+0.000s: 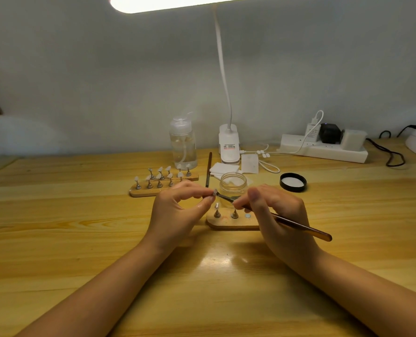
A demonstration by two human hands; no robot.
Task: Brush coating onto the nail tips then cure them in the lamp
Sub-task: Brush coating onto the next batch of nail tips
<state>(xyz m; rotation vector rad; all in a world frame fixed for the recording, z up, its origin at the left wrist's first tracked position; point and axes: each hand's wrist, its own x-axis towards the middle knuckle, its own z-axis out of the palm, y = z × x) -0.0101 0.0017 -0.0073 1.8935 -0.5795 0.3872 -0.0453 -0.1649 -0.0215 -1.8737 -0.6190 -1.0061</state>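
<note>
Head view: open jar (pixel 233 188), white pads inside; lid (pixel 293 182) beside.

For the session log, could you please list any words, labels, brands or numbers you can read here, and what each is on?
None can be read.
Desk lamp base: a small label with red and dark print, too blurred to read.
White charger in the power strip: grey print, too small to read.

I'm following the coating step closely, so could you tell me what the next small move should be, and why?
Probably draw the brush across the nail tip in a short stroke. The right hand holds its bristles at the tip pinched by the left hand, and an open jar stands just behind.
</note>
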